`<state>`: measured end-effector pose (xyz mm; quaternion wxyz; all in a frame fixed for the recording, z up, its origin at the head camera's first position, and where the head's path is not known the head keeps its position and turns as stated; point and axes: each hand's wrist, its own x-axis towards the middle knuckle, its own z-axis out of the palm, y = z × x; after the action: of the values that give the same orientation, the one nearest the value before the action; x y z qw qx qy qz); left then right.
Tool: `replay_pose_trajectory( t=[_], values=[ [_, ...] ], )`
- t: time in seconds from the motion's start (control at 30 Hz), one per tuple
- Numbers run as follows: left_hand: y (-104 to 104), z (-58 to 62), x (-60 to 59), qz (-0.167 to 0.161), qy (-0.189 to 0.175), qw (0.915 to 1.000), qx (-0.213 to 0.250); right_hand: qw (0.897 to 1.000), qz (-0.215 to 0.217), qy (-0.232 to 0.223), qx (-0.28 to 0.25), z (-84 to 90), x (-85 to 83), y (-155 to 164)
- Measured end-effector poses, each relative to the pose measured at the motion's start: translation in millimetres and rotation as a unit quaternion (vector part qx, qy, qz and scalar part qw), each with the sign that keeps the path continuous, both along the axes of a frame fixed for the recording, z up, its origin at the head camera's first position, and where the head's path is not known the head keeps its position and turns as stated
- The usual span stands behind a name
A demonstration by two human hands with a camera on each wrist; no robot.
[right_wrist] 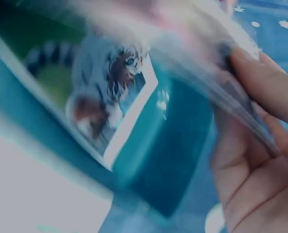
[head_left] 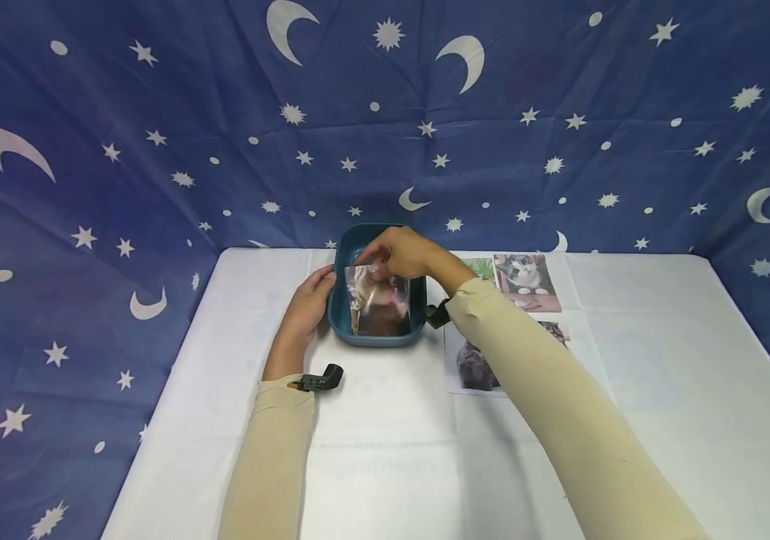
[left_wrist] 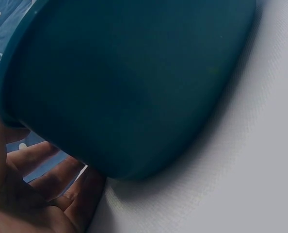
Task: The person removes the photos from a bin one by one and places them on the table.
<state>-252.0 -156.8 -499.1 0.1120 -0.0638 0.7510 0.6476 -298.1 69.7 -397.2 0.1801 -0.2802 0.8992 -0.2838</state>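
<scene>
A teal plastic bin point(head_left: 377, 342) stands at the far edge of the table. My left hand point(head_left: 307, 304) rests against its left outer wall, the fingers spread along the side and the thumb by the rim in the left wrist view. Over the bin, my right hand point(head_left: 404, 253) pinches the upper edge of a glossy picture in clear plastic point(head_left: 380, 309), its image blurred by glare. Beneath it, a white-bordered picture of a white tiger point(right_wrist: 107, 80) lies inside the bin, visible in the right wrist view.
Right of the bin lie a cat photo point(head_left: 527, 279), a partly covered green picture point(head_left: 481, 268) and a sheet with a grey cat point(head_left: 476, 367), partly under my right forearm. A blue star-and-moon curtain point(head_left: 371, 135) hangs behind the white table point(head_left: 385, 450).
</scene>
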Motion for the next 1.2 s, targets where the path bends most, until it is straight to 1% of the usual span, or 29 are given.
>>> replay_pose_trajectory(
  t=[0.07,0.13,0.27,0.37,0.47,0.6,0.7,0.87,1.03,1.2],
  values=[
    [-0.4,-0.7,-0.5,0.002,0.001,1.0000,0.001,0.999,-0.014,0.014,-0.039,6.3,2.9,13.7],
    [-0.4,-0.6,-0.6,0.004,-0.001,1.0000,0.003,0.996,-0.038,0.031,-0.078,13.6,8.0,30.6],
    [1.0,0.6,-1.6,0.004,-0.006,1.0000,0.003,0.981,-0.102,0.035,-0.159,28.5,22.4,72.2],
    [1.7,2.2,-3.3,0.005,-0.008,0.9999,-0.005,0.971,-0.147,0.021,-0.185,37.3,35.8,107.2],
    [1.5,4.2,-4.5,0.006,-0.010,0.9999,-0.009,0.971,-0.176,0.014,-0.158,40.4,50.4,144.3],
    [0.1,6.1,-5.9,-0.001,-0.012,0.9999,-0.003,0.976,-0.195,0.014,-0.092,35.4,70.8,195.4],
    [-2.3,6.0,-6.7,-0.006,-0.016,0.9999,0.001,0.975,-0.214,0.005,-0.066,23.8,85.2,233.6],
    [-5.1,6.5,-5.5,-0.003,-0.022,0.9997,0.002,0.971,-0.230,-0.027,-0.056,-5.3,104.1,290.7],
    [-3.8,9.1,-6.4,-0.002,-0.030,0.9995,-0.001,0.969,-0.241,-0.049,-0.035,-26.6,118.0,328.6],
    [0.2,12.6,-7.4,0.000,-0.038,0.9993,-0.002,0.967,-0.249,-0.057,-0.020,-36.9,124.4,352.8]
  ],
)
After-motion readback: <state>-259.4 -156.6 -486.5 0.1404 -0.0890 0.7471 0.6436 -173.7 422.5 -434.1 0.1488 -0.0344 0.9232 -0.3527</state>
